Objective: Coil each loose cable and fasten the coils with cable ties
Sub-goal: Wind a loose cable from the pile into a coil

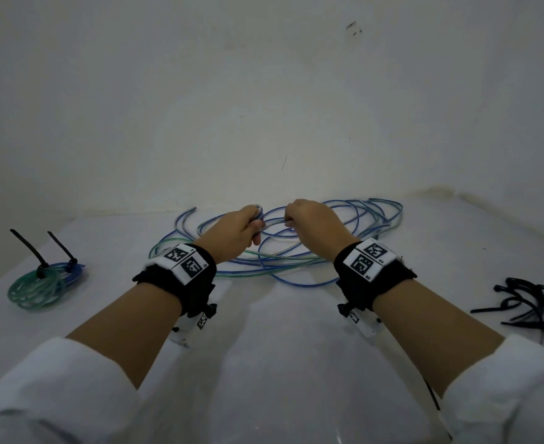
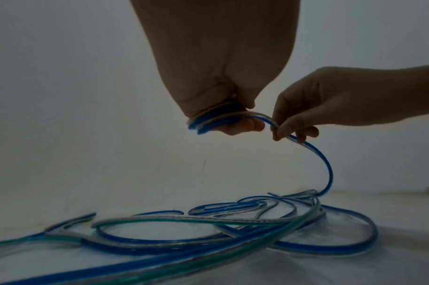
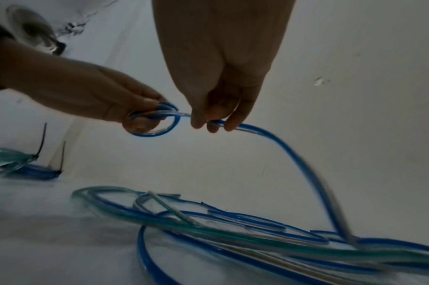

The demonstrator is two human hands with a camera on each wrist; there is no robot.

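Note:
My left hand [image 1: 248, 224] [image 2: 223, 117] [image 3: 135, 115] grips a small coil of blue cable [image 2: 208, 123] [image 3: 157, 123] above the table. Just to its right, my right hand [image 1: 291, 219] [image 2: 289, 131] [image 3: 213, 121] pinches the same blue cable [image 2: 323, 162] [image 3: 281, 142] where it leaves the coil; from there it hangs down to the pile. Loose blue and green cables [image 1: 296, 248] [image 2: 208, 231] [image 3: 232, 231] sprawl on the white table beneath both hands.
Two tied coils, green [image 1: 33, 288] and blue [image 1: 72, 272], lie at the left with black tie tails [image 1: 28, 248] sticking up. A heap of black cable ties [image 1: 527, 302] sits at the right edge. A white wall [image 1: 264, 107] stands right behind the pile.

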